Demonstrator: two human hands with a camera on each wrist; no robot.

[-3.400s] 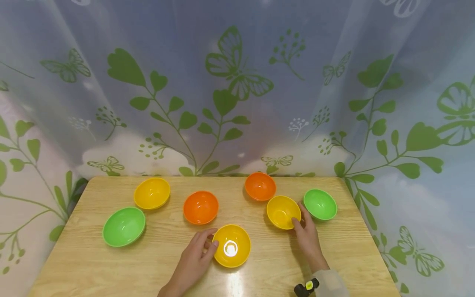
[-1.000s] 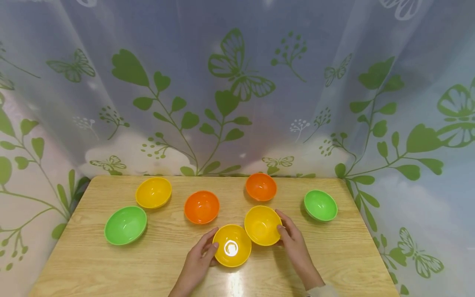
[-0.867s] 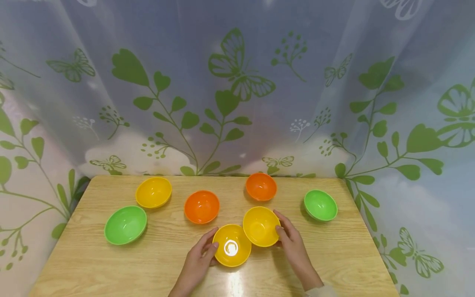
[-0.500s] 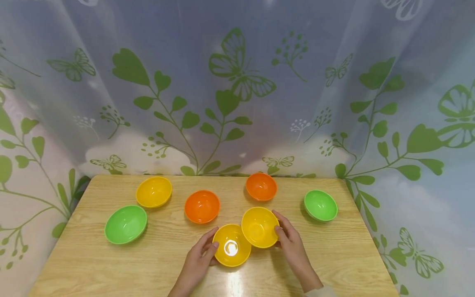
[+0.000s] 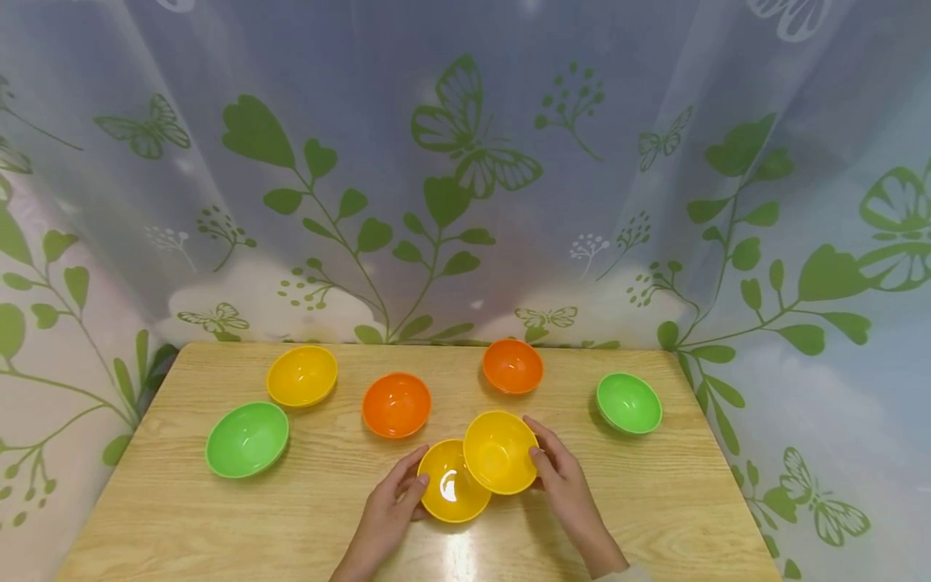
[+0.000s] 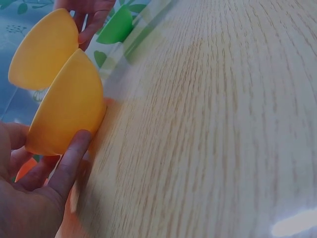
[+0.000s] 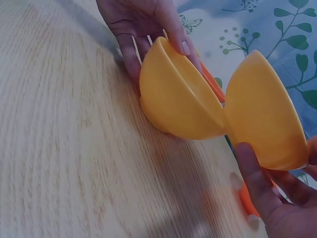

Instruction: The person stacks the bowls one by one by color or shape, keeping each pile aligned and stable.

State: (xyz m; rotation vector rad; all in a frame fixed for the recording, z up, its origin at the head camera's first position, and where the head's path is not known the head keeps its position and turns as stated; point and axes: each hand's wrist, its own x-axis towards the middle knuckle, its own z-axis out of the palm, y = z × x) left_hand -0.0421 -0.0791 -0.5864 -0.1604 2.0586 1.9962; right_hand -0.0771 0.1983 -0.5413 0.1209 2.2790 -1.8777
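The left hand (image 5: pixel 385 505) grips the left side of the lower yellow bowl (image 5: pixel 446 495), which sits mouth up in the near middle of the wooden table (image 5: pixel 698 501); its thumb is at the rim and the other fingers bend around the outer wall. The right hand (image 5: pixel 570 485) pinches the right edge of the upper yellow bowl (image 5: pixel 499 453), thumb at the rim and fingers behind the wall, and holds it clear of the tabletop. Seen from the head, this raised bowl overlaps the upper right part of the lower one and hides that stretch of its rim; whether the two touch is hard to tell. Just beyond the pair, to the left, stands the near orange bowl (image 5: pixel 396 406), apart from both hands. The far orange bowl (image 5: pixel 512 366) stands behind the raised bowl, close to the table's back edge. Well to the right is the right green bowl (image 5: pixel 629 402), with bare wood between it and the right hand. On the left side, the rear yellow bowl (image 5: pixel 302 376) and the left green bowl (image 5: pixel 247 440) stand just beside each other, well away from the left hand. A curtain (image 5: pixel 349 218) with leaves and butterflies hangs behind the table, and a pale sleeve (image 5: pixel 627 575) shows at the right wrist.
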